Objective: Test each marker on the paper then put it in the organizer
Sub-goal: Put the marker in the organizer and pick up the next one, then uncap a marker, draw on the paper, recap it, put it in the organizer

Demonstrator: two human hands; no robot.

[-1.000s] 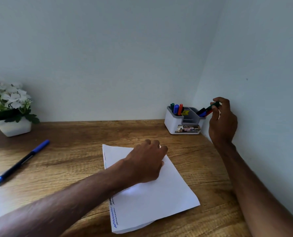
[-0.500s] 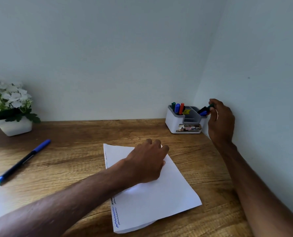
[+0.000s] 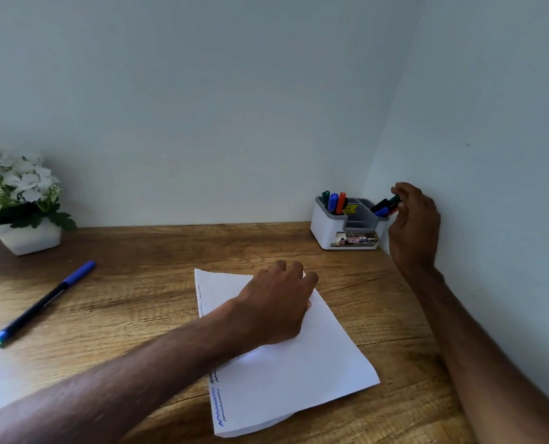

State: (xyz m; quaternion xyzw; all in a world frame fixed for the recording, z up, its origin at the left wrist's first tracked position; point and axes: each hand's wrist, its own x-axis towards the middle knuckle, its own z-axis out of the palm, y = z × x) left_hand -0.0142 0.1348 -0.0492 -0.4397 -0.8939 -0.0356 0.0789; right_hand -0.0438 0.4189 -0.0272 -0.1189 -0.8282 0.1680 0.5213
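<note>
A white sheet of paper [image 3: 299, 379] lies on the wooden desk [image 3: 145, 283], with wavy ink lines down its left edge. My left hand [image 3: 276, 309] rests flat on its upper part, fingers loosely apart, holding nothing. The white and grey organizer [image 3: 324, 232] stands in the back right corner. Green, blue and red markers [image 3: 334, 203] stand in its left compartment. Several more lean in the right one. My right hand [image 3: 414, 222] is beside the organizer's right end, fingertips pinching the top of a green marker [image 3: 395, 199] that leans into that compartment.
A blue-capped pen [image 3: 42, 302] lies diagonally on the left of the desk. A white pot with white flowers [image 3: 20, 200] stands at the far left against the back wall. The right wall runs close along my right forearm.
My right hand lowered the green marker into the organizer's right compartment and stays at its top. My left hand has stayed on the paper.
</note>
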